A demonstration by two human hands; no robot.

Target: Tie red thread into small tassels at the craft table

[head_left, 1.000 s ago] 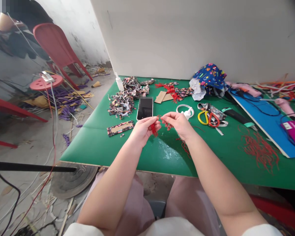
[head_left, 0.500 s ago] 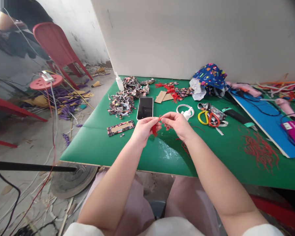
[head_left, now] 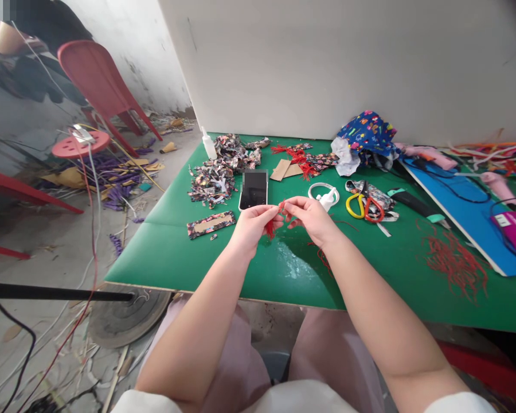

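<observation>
Between my two hands, above the green tabletop [head_left: 167, 252], is a red tassel [head_left: 270, 230] with its strands hanging below the fingers. My left hand [head_left: 254, 225] pinches it from the left. Thumb and forefinger of my right hand [head_left: 307, 217] are closed on the red cord at the tassel's top. Just behind the hands lies a phone [head_left: 254, 192]. To the left is a floral fabric strip with a cardboard piece [head_left: 211, 224]. Loose red threads [head_left: 456, 261] lie to the right, and a few more are beside my right wrist.
Scissors with yellow and red handles [head_left: 364, 206], a white glue bottle [head_left: 328, 198] and a hot knife-like black and teal tool [head_left: 419, 206] lie at right. Floral fabric scraps [head_left: 215, 180] and another white bottle [head_left: 208, 145] stand behind left. A person sits beyond a red chair [head_left: 97, 74].
My right fingers have shifted slightly around the red cord at the tassel's top. My left hand keeps its pinch almost in the same place.
</observation>
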